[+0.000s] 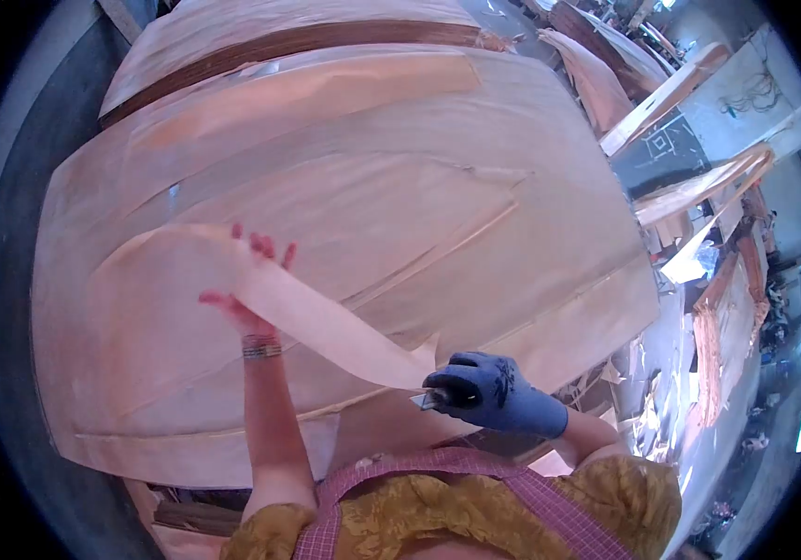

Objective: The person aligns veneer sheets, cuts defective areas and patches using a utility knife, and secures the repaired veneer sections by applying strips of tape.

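A long pale wood veneer strip (pixel 326 322) curves above a broad stack of veneer sheets (pixel 419 233). My bare left hand (pixel 256 280), with bangles at the wrist, has its fingers spread; the strip runs across its palm. At the strip's near end, my right hand (pixel 494 392) wears a blue-grey glove and is closed around a dark-handled knife (pixel 436 399) with a short metal tip. Whether the gloved fingers also pinch the strip's end is hidden. Loose veneer edges and a torn flap lie on the sheets beneath.
Another thick veneer stack (pixel 307 37) rises at the far side. To the right are hanging veneer pieces (pixel 667 98) and a litter of scraps (pixel 653 392) on the floor. A grey wall or ledge (pixel 13 233) borders the left side.
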`<state>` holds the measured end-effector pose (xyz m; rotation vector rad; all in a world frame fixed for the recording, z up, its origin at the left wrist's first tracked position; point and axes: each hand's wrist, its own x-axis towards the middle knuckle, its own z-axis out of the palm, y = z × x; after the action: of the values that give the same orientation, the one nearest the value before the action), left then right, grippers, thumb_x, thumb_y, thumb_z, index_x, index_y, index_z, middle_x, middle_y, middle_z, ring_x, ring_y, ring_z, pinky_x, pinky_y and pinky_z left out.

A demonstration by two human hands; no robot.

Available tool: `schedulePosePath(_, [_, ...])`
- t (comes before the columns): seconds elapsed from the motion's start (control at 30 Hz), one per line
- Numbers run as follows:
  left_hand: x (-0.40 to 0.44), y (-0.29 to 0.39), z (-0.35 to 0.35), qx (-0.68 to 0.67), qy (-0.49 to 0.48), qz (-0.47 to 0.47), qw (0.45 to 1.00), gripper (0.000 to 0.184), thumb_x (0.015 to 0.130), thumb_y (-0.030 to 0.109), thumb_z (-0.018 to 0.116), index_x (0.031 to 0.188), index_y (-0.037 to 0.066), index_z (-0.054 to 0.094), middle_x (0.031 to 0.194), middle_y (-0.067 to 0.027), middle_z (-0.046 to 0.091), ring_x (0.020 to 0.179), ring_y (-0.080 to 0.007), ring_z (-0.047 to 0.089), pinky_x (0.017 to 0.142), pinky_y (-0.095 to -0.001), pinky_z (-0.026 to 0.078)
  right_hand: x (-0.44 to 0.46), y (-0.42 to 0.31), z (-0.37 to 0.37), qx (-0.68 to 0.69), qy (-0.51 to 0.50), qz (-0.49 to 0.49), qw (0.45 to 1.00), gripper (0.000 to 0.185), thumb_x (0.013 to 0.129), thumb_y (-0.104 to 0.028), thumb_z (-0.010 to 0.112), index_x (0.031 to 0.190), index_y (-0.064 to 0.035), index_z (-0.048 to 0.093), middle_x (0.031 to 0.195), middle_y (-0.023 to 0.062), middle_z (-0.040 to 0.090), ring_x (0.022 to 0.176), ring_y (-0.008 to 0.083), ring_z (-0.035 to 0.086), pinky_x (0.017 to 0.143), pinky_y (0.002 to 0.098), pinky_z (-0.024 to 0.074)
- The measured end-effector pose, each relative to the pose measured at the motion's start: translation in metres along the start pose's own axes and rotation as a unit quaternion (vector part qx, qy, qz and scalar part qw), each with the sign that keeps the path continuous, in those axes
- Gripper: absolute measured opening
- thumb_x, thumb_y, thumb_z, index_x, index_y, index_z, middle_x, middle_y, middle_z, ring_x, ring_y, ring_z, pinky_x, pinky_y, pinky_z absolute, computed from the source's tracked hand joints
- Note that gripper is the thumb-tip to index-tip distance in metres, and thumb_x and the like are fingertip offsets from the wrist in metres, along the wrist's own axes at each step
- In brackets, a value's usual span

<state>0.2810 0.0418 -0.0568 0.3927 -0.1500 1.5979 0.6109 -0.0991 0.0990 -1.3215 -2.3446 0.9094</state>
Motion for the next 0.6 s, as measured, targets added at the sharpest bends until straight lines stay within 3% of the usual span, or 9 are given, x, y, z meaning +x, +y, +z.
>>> schedulePosePath(0.07, [-0.018, 0.050, 0.000, -0.027, -0.030, 0.029, 0.999, 0.127, 0.060, 0.074, 0.076, 0.155, 0.012, 0.021, 0.142, -0.0113, 0.049, 0.128, -0.0311, 0.049, 0.119, -0.0633, 0.012, -0.002, -0.020, 0.002, 0.043, -0.034, 0.016, 0.998, 0.018, 0.084, -0.029, 0.072, 0.098, -0.0171, 0.070, 0.084, 0.0091, 0.062, 0.077, 0.0305, 0.065, 0.067, 0.0407, 0.0524])
schedulePosePath(0.17, [-0.057, 0.136, 0.005, -0.050, -0.018, 0.083, 0.995, 0.123, 0.062, 0.071, 0.077, 0.155, 0.011, 0.022, 0.137, -0.0120, 0.050, 0.122, -0.0292, 0.050, 0.120, -0.0615, 0.006, -0.003, -0.050, 0.019, 0.009, -0.065, 0.000, 0.998, 0.018, 0.085, -0.027, 0.072, 0.099, -0.0158, 0.069, 0.086, 0.0094, 0.063, 0.078, 0.0311, 0.065, 0.067, 0.0412, 0.0519])
schedulePosePath(0.27, [-0.098, 0.231, 0.021, -0.014, -0.054, 0.125, 0.991, 0.115, 0.066, 0.051, 0.086, 0.152, 0.005, 0.025, 0.144, -0.0124, 0.045, 0.136, -0.0303, 0.039, 0.121, -0.0592, 0.004, -0.002, -0.081, 0.059, 0.024, -0.061, -0.022, 0.998, 0.018, 0.086, -0.026, 0.071, 0.100, -0.0158, 0.068, 0.087, 0.0098, 0.063, 0.080, 0.0316, 0.065, 0.069, 0.0416, 0.0523])
schedulePosePath(0.33, [-0.137, 0.301, 0.032, 0.063, 0.035, 0.226, 0.971, 0.107, 0.071, 0.051, 0.081, 0.151, 0.004, 0.026, 0.145, -0.0156, 0.042, 0.139, -0.0324, 0.035, 0.121, -0.0602, 0.003, 0.004, -0.094, 0.093, 0.030, -0.073, -0.049, 0.996, 0.021, 0.086, -0.028, 0.070, 0.101, -0.0138, 0.067, 0.090, 0.0109, 0.063, 0.083, 0.0321, 0.065, 0.072, 0.0425, 0.0520])
schedulePosePath(0.37, [-0.150, 0.326, 0.045, 0.101, 0.080, 0.272, 0.954, 0.103, 0.074, 0.051, 0.079, 0.150, 0.003, 0.027, 0.146, -0.0172, 0.041, 0.141, -0.0335, 0.033, 0.121, -0.0607, 0.002, 0.008, -0.101, 0.112, 0.030, -0.070, -0.071, 0.995, 0.022, 0.086, -0.029, 0.070, 0.100, -0.0132, 0.066, 0.091, 0.0113, 0.063, 0.084, 0.0323, 0.065, 0.073, 0.0428, 0.0518])
schedulePosePath(0.43, [-0.153, 0.325, 0.121, 0.237, 0.227, 0.414, 0.849, 0.091, 0.085, 0.056, 0.065, 0.149, 0.002, 0.029, 0.149, -0.0223, 0.036, 0.143, -0.0383, 0.027, 0.120, -0.0639, 0.001, 0.017, -0.115, 0.143, 0.050, -0.082, -0.107, 0.990, 0.023, 0.086, -0.030, 0.070, 0.099, -0.0120, 0.065, 0.092, 0.0121, 0.062, 0.086, 0.0326, 0.065, 0.074, 0.0431, 0.0515])
schedulePosePath(0.5, [-0.197, 0.384, 0.121, 0.364, 0.182, 0.421, 0.811, 0.085, 0.092, 0.062, 0.048, 0.150, 0.003, 0.028, 0.152, -0.0249, 0.031, 0.143, -0.0425, 0.026, 0.119, -0.0677, 0.004, 0.030, -0.128, 0.163, 0.086, -0.113, -0.134, 0.981, 0.023, 0.086, -0.030, 0.069, 0.098, -0.0111, 0.064, 0.093, 0.0130, 0.061, 0.087, 0.0328, 0.064, 0.075, 0.0432, 0.0511])
schedulePosePath(0.53, [-0.220, 0.401, 0.131, 0.474, 0.151, 0.409, 0.765, 0.083, 0.093, 0.063, 0.043, 0.151, 0.005, 0.029, 0.153, -0.0241, 0.030, 0.143, -0.0434, 0.025, 0.119, -0.0676, 0.007, 0.035, -0.136, 0.172, 0.093, -0.138, -0.144, 0.975, 0.023, 0.087, -0.030, 0.068, 0.098, -0.0111, 0.064, 0.092, 0.0132, 0.061, 0.087, 0.0332, 0.064, 0.075, 0.0434, 0.0508])
schedulePosePath(0.6, [-0.238, 0.410, 0.173, 0.554, 0.166, 0.429, 0.693, 0.079, 0.095, 0.062, 0.039, 0.151, 0.007, 0.030, 0.154, -0.0228, 0.029, 0.144, -0.0449, 0.024, 0.119, -0.0672, 0.011, 0.045, -0.150, 0.186, 0.106, -0.186, -0.164, 0.963, 0.022, 0.087, -0.030, 0.067, 0.098, -0.0111, 0.063, 0.092, 0.0136, 0.060, 0.086, 0.0340, 0.063, 0.074, 0.0436, 0.0504])
